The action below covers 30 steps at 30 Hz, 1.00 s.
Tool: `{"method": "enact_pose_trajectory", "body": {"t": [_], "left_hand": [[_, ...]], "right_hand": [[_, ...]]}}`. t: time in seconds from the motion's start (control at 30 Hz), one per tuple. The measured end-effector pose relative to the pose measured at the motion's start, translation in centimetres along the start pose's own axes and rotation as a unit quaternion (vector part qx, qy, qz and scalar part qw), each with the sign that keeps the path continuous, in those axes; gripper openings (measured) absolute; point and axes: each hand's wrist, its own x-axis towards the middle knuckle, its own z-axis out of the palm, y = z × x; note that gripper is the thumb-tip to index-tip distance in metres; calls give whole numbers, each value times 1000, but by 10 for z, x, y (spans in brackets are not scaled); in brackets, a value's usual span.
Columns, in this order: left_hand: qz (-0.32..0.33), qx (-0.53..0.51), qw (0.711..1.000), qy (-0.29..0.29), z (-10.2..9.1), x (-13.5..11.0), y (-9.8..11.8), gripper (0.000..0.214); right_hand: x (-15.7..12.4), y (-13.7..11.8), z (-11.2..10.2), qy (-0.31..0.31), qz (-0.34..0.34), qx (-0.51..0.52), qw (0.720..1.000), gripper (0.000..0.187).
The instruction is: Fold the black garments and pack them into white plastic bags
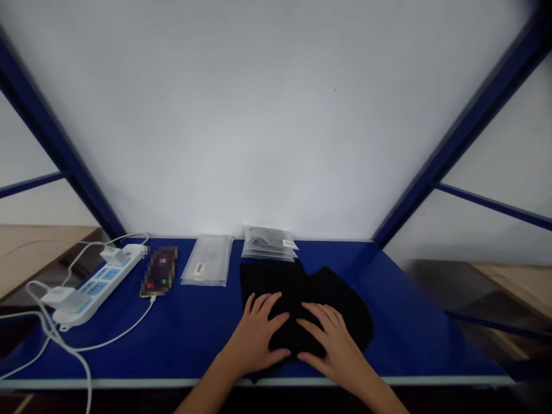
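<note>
The left hand (254, 336) and right hand (334, 345) lie flat and wide open, fingers spread on a folded black garment (302, 293), neither gripping it. It sits at the front of the blue counter (202, 333), its long axis running roughly 9 to 3 o'clock, one corner pointing toward 4 o'clock. Stacked plastic packets (268, 244) lie just beyond it at 12 o'clock.

A white wall (276, 115) fills 12 o'clock, edged by navy metal struts (52, 126) at 10 and 2 o'clock. A blue tabletop (414, 305) sits below, with pale wooden benches (34, 253) at 9 and 3 o'clock.
</note>
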Motion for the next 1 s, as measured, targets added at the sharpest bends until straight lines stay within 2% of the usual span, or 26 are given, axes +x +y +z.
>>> {"method": "enact_pose_trajectory", "body": {"t": [0.1,0.23,0.3,0.4,0.5,0.6,0.67,0.73,0.87,1.0], "left_hand": [[22,1,1000,15,2,4,0,44],[27,-74,995,54,2,11,6,21],[3,-130,989,66,0,15,11,19],[-82,-236,965,76,-2,21,16,18],[-176,-344,918,91,-1,28,14,36],[-210,-381,893,115,3,38,4,69],[-227,-377,889,128,8,45,-4,76],[-240,-350,894,144,14,53,-12,70],[-206,-245,929,187,24,62,-17,56],[-171,-81,966,176,25,62,-12,49]], "right_hand": [[-1,-5,1,6,12,6,1000,53],[-1,-9,-5,47,31,43,997,34],[0,-9,-9,72,45,82,993,30],[7,-5,-14,104,96,155,978,26],[25,6,-13,115,168,218,954,22],[48,22,-6,114,225,239,938,23],[61,31,-1,119,242,208,940,24],[69,35,4,124,239,149,952,26],[69,28,4,121,182,33,975,28],[59,19,-4,31,94,28,995,35]]}}
